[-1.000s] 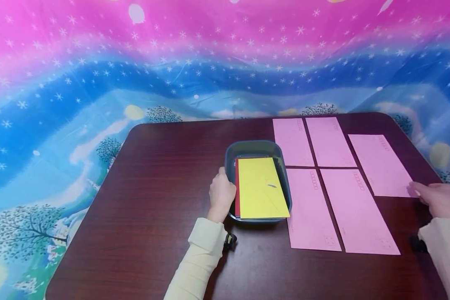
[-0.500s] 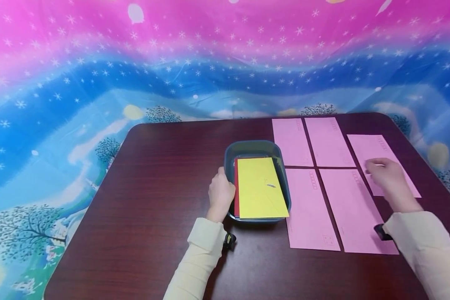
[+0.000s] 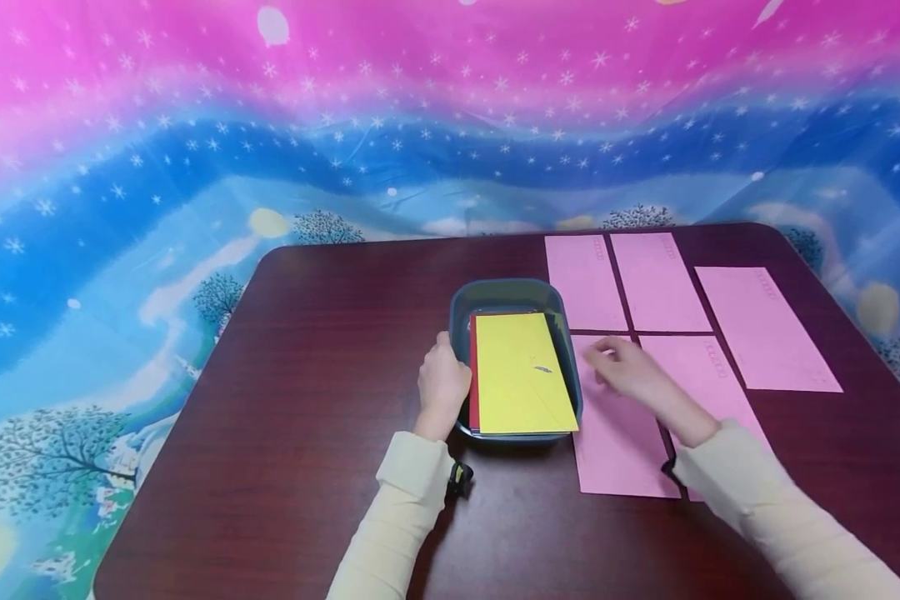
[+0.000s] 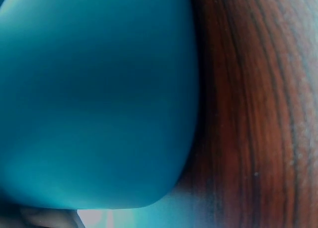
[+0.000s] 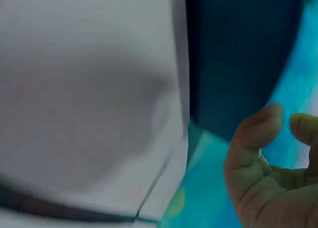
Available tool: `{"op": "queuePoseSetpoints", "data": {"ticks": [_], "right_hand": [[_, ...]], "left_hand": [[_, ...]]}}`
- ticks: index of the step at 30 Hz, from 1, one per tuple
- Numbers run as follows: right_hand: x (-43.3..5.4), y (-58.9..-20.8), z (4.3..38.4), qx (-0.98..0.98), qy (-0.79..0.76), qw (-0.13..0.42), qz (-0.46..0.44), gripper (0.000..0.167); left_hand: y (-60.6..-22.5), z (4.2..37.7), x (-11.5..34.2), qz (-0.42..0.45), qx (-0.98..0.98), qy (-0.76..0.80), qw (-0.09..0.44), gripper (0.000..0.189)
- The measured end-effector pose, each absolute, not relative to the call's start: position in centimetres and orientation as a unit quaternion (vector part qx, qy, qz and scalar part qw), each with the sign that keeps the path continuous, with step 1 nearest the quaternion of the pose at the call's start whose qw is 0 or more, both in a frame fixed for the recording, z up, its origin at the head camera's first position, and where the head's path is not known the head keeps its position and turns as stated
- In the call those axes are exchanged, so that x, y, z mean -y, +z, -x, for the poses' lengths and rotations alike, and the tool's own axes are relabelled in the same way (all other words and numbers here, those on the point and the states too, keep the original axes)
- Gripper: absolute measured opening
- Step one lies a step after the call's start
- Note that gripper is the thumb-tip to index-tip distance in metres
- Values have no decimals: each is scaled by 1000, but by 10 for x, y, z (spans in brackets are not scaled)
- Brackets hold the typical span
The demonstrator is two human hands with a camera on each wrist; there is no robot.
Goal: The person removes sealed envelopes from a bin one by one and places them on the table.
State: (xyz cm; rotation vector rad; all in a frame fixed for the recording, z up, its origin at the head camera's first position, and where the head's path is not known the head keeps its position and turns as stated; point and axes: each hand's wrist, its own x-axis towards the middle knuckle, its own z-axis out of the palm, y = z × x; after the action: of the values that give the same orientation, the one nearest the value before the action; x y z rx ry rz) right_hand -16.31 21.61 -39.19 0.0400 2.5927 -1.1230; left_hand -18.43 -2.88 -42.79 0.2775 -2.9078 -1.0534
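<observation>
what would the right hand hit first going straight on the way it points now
Likely the rounded blue-grey plastic bin, though the right hand might clear its rim and meet the rectangular yellow paper; height is unclear.

Surroundings: printed cloth backdrop and dark wood tabletop

Glossy reddish-brown, wood-grained tabletop [image 3: 285, 400], rounded far corners; the grain shows as dark streaks in the left wrist view. Behind its far edge and down both sides: a rippled fabric backdrop [image 3: 420, 154], banded magenta-pink at top, then deep blue, then pale blue. Print on it: small white snowflakes; a large, dark-twigged leafy tree [image 3: 52, 454] at lower left, with smaller trees along the tabletop's edge; a pale yellow oval [image 3: 268, 222] left of centre; a whitish oval [image 3: 273, 27] near the top.
</observation>
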Motion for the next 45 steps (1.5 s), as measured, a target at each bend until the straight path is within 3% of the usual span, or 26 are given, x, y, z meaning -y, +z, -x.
{"op": "queuePoseSetpoints", "data": {"ticks": [13, 21, 31, 40, 45], "right_hand": [[-169, -410, 158, -955, -271, 114, -22, 36], [-161, -406, 163, -966, -187, 175, -19, 53], [-158, -408, 162, -961, -185, 197, -54, 57], [-159, -408, 161, -962, -182, 192, -62, 57], [-158, -406, 160, -965, -177, 185, -61, 55]], "left_hand": [[-430, 181, 29, -96, 936, -337, 22, 41], [-429, 182, 32, -91, 940, -327, 24, 41], [-428, 182, 32, -91, 945, -314, 13, 41], [-413, 177, 32, -112, 934, -336, 54, 63], [-398, 157, 29, -53, 954, -276, 108, 33]]}}
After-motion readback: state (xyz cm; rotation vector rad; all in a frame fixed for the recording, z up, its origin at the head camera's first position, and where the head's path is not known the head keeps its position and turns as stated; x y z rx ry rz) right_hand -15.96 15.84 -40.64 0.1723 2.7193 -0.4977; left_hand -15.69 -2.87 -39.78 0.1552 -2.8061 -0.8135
